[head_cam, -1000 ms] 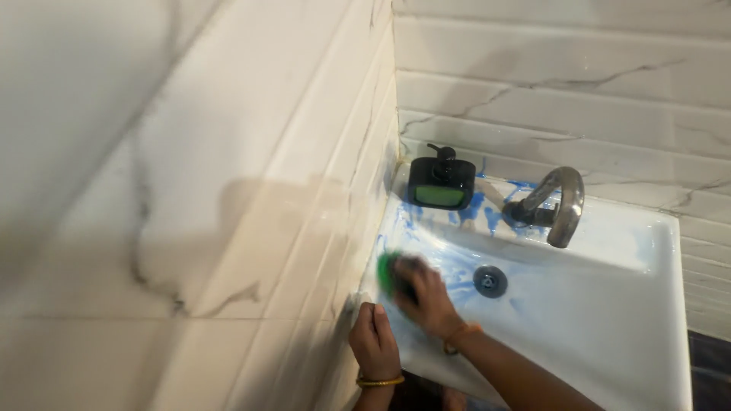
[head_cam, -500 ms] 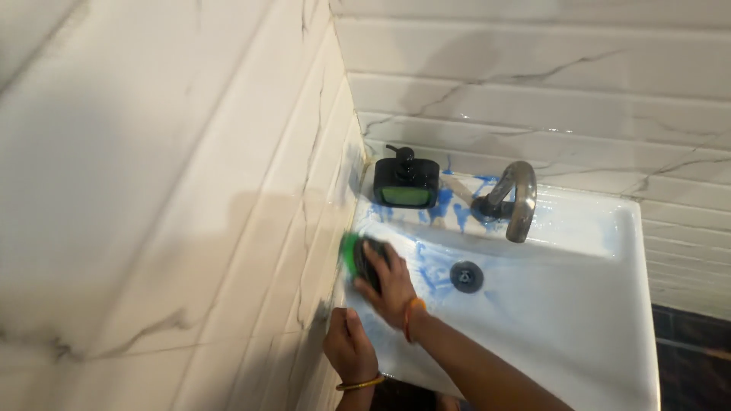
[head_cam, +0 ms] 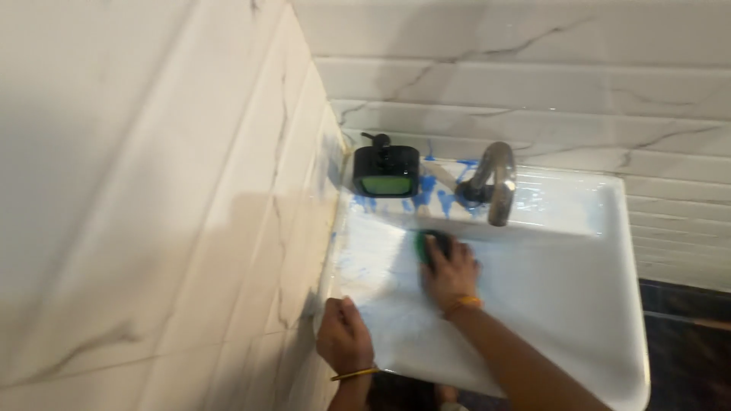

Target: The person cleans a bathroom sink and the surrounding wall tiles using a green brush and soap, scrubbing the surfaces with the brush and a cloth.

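Observation:
My right hand presses a green scrub pad against the inside of a white wash basin, just below the tap. My left hand rests on the basin's front left rim next to the tiled wall, fingers curled over the edge. Blue cleaning liquid is smeared over the basin's left side and back ledge. A thin band sits on each wrist.
A black soap dispenser stands on the back ledge at the left. A curved metal tap rises from the ledge's middle. White marble-look tiled walls close in on the left and behind. Dark floor shows to the right.
My right hand has slid the green pad from the basin's left wall toward the middle, under the tap. The camera view has shifted, and my left hand stays on the rim.

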